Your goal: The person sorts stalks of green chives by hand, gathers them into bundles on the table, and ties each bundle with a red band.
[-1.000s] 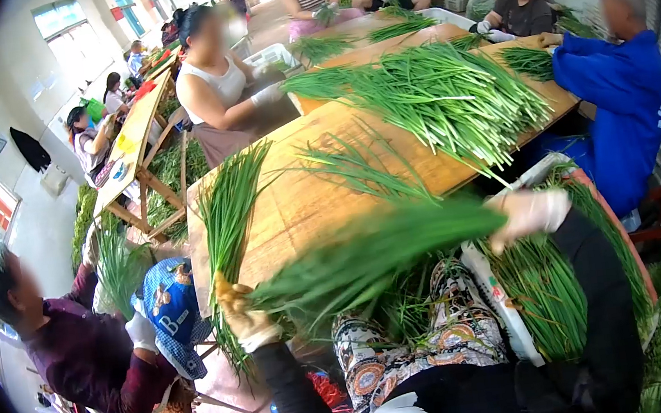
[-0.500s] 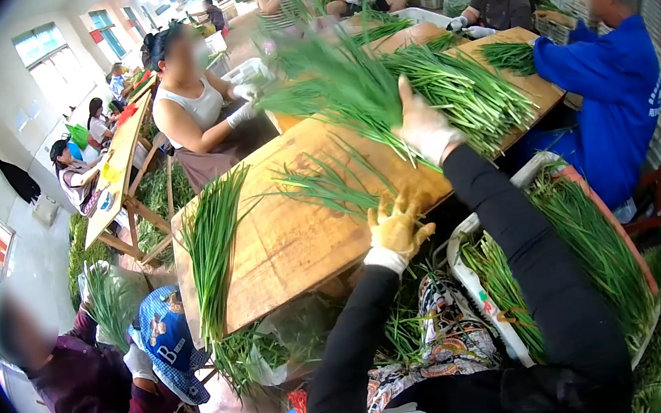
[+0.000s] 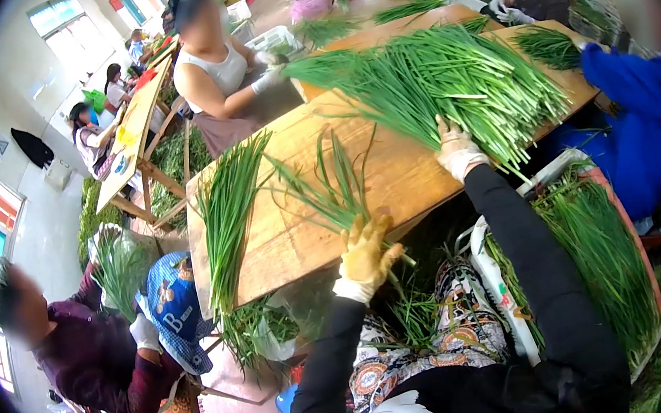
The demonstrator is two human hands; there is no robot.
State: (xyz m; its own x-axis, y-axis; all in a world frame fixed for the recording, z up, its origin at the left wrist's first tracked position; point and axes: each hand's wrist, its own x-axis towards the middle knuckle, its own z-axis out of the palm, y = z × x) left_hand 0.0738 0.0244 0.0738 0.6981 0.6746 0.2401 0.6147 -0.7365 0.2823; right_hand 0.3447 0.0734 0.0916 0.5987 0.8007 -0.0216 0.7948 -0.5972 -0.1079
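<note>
My left hand (image 3: pixel 366 258), in a yellow-palmed glove, is at the near edge of the wooden table with its fingers spread. It lies over a few loose long green stalks, like garlic chives (image 3: pixel 337 193); their leaves fan out beyond my fingers and stem ends poke out below. My right hand (image 3: pixel 460 151), in a whitish glove, touches the near side of a big pile of chives (image 3: pixel 472 86), its fingers apart and partly against the leaves. The pile's pale stem ends face right. A separate chive bundle (image 3: pixel 235 218) lies at the table's left end.
A crate of chives (image 3: pixel 591 249) stands by my right arm. The wooden table (image 3: pixel 293 240) extends away from me. Co-workers sit around: one in blue (image 3: pixel 648 101) at right, one in white (image 3: pixel 219 76) across, one in maroon (image 3: pixel 105 350) at left. Greens lie below the table.
My right hand has come down from above, and the blurred chives it carried now lie on the pile. My left hand has moved left and nearer, the loose stalks drawn together at it.
</note>
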